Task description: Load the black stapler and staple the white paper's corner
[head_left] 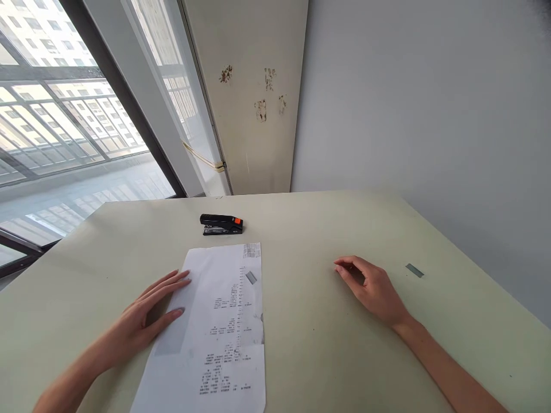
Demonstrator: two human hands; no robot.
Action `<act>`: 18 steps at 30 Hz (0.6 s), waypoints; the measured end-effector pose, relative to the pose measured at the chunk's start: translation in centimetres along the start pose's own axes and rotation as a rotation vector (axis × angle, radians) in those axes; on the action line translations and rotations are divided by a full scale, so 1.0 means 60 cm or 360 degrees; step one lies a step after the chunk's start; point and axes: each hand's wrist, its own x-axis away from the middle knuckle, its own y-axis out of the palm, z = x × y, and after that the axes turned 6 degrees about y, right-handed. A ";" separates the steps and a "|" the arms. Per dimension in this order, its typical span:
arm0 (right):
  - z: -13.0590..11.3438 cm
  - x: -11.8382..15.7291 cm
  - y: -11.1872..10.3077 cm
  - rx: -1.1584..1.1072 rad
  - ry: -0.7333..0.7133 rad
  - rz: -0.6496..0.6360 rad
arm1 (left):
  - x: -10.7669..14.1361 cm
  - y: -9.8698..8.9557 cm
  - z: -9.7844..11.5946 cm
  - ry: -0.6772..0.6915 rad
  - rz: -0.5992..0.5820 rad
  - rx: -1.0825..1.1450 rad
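My left hand [148, 312] lies flat with its fingers stretched out over the left edge of a printed paper sheet [228, 327]. The sheet's text is too small to read. A short grey strip of staples [251, 277] rests on the upper right part of the sheet. My right hand [374, 287] is on the table to the right of the sheet, apart from it. Its fingers are curled, thumb and forefinger tips close together, with nothing visible between them. Beyond the sheet's top edge lies a black stapler [221, 225] with an orange mark.
A second strip of staples [414, 270] lies on the pale table [301, 229], right of my right hand. A grey wall [422, 103] borders the table on the right. Behind it stands a stained cream panel [249, 143], and a window [64, 115] is at the left.
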 end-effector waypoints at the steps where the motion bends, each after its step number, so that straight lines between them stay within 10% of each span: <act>1: 0.000 0.000 0.000 -0.0003 0.0002 -0.0003 | 0.002 -0.003 -0.006 -0.0033 0.0023 0.0022; 18: -0.005 0.003 -0.005 0.0061 -0.0032 -0.0029 | -0.033 0.002 0.018 -0.0763 0.0519 0.0127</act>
